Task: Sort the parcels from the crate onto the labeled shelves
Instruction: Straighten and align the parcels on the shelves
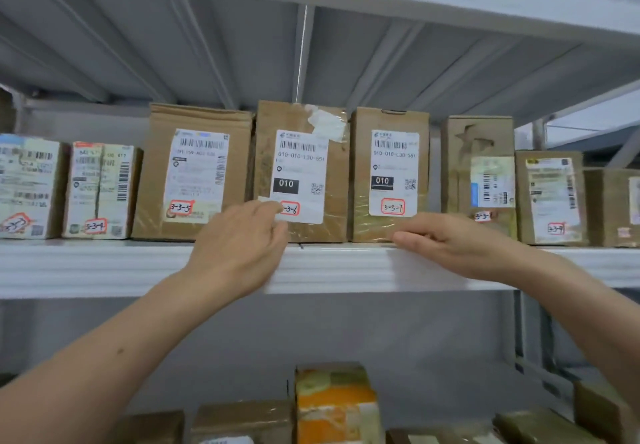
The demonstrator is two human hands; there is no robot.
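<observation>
Likely seating step: left hand (239,243), fingers loosely bent, touches parcel 3-3-6 (301,166); right hand (446,244), fingers straight, touches parcel 3-3-7 (391,170); next, press both flush.

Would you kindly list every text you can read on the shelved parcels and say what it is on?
"3-3-4": white parcel
"3-3-5": brown box
"010-010-L30-551": taped box
"010": taped box
"-3-6": taped box, start behind the left hand
"010-010-L30-551": adjacent box
"010": adjacent box
"3-3-7": adjacent box
"3-3-9": far box
All other print is too blurred.
</observation>
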